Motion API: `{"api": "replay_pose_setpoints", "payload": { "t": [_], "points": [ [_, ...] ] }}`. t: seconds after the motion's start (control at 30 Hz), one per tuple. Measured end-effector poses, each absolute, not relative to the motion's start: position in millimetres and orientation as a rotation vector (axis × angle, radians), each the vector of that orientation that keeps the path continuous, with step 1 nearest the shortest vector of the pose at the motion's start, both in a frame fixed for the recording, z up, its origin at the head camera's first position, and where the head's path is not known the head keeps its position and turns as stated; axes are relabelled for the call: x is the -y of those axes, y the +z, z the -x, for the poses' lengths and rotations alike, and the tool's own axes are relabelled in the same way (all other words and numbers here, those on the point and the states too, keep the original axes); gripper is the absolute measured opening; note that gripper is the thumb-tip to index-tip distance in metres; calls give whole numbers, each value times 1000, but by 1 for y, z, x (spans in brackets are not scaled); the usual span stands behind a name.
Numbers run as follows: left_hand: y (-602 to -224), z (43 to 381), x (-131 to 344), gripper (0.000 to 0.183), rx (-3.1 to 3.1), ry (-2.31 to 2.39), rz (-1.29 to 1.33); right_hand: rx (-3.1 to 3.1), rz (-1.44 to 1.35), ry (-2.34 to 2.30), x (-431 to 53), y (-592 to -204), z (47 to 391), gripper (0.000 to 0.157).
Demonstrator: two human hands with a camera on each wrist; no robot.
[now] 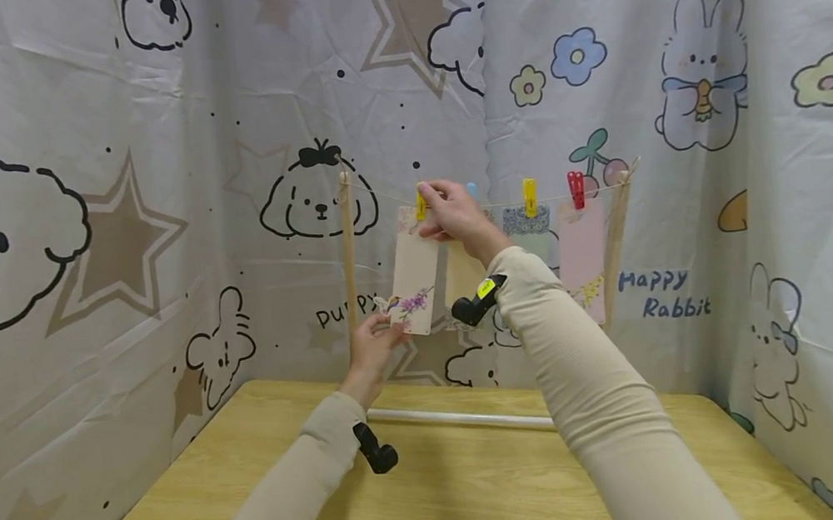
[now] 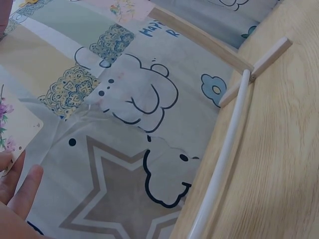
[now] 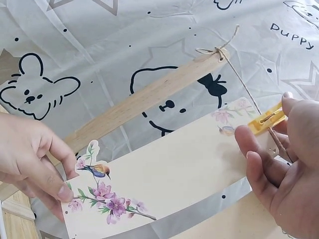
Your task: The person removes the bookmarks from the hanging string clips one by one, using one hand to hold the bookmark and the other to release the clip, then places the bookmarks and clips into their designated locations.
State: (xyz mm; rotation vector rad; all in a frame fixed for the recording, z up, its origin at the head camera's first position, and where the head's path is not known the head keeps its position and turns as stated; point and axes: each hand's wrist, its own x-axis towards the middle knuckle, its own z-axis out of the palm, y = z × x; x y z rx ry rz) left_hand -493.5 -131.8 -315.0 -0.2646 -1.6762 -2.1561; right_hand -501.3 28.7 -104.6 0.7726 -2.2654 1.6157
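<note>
1. Right wrist view: the right hand (image 3: 284,174) is pinching a yellow clip (image 3: 266,119) at the top of a cream blossom card (image 3: 174,164), right where the string (image 3: 241,82) is passing!
2. Down at the far end, the left hand (image 3: 37,159) is grasping that card's bottom corner, thumb in front, fingers reaching behind.
3. Is the clip biting card and string together? Fingers are covering the spot, so I'm not telling for certain.
4. Moving along the string: a second cream card (image 1: 464,259) is hanging just beside, a blue clip (image 1: 472,191) peeking past the hand; a green card (image 1: 535,238) is hanging under another yellow clip (image 1: 530,198); a pink card (image 1: 584,244) is dangling from a red clip (image 1: 576,190).
5. The tally: those three are looking finished; the blossom card is looking nearly there, with securing and letting go seemingly remaining.
6. Outermost, the left post (image 1: 349,258) and right post (image 1: 618,228) are holding the string above the worktop (image 1: 409,495).
</note>
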Motion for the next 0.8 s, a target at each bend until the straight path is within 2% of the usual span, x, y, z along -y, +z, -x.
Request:
{"api": "replay_pose_setpoints", "payload": {
  "t": [0.8],
  "points": [
    [-313,492,136,9,1671,-2136,258,2269,-717,1659,-24,-101,503,44]
  ]
}}
